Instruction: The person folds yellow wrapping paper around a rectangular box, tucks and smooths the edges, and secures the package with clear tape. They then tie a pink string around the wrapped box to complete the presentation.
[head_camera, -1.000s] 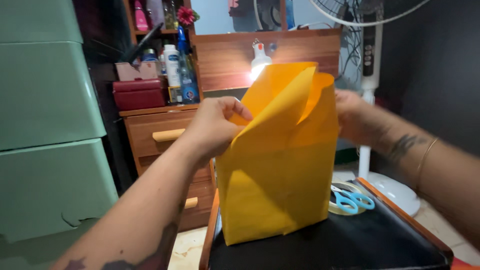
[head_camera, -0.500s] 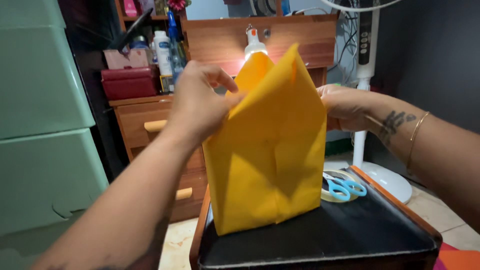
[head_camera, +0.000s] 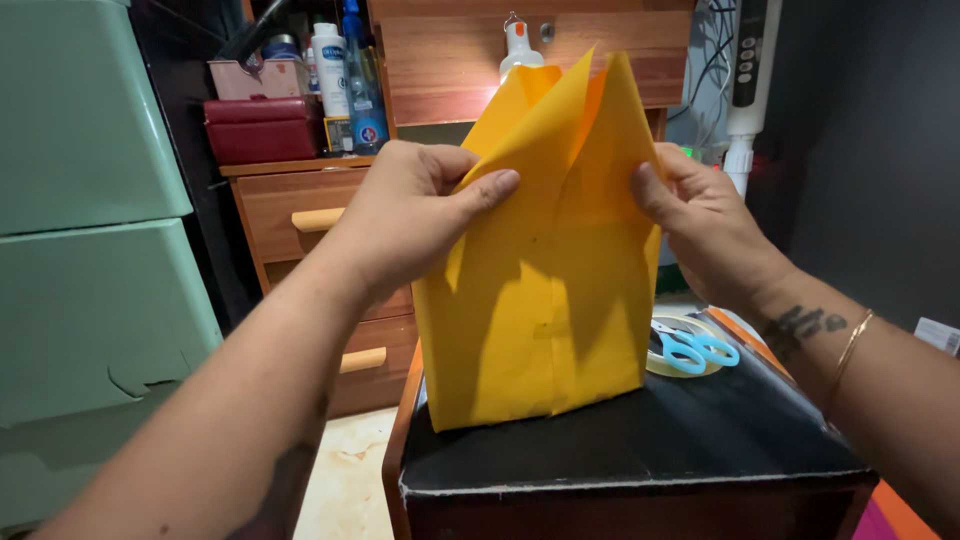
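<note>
The green plastic drawers (head_camera: 85, 200) fill the side at 9 o'clock, and they look lower in the picture than 1 second ago, because the view has tilted down. The wooden dresser (head_camera: 300, 215) stands behind at 11 o'clock, with a dark red box (head_camera: 262, 128) and some bottles (head_camera: 345, 75) on top. The small table with the black top (head_camera: 650, 450) is at 6 o'clock and now shows its front edge, which was not visible 1 second ago.

The yellow paper bag (head_camera: 540, 300) stands upright on the black top, at the center. 1 second ago its top flaps curled open and apart; now the 2 flaps are pulled up together into a tall point at 12 o'clock, and they cover more of the lamp bulb (head_camera: 520, 45) behind.

The left hand (head_camera: 410, 215) is at 10 o'clock from the bag's middle and pinches the left top edge of the bag, thumb in front. The right hand (head_camera: 705, 225) at 2 o'clock grips the right top edge, thumb on the front side. 1 second ago this hand was mostly hidden behind the paper.

The blue scissors (head_camera: 692, 348) lie on a tape roll (head_camera: 668, 362) just beside the bag at 4 o'clock, in the same place as before.
</note>
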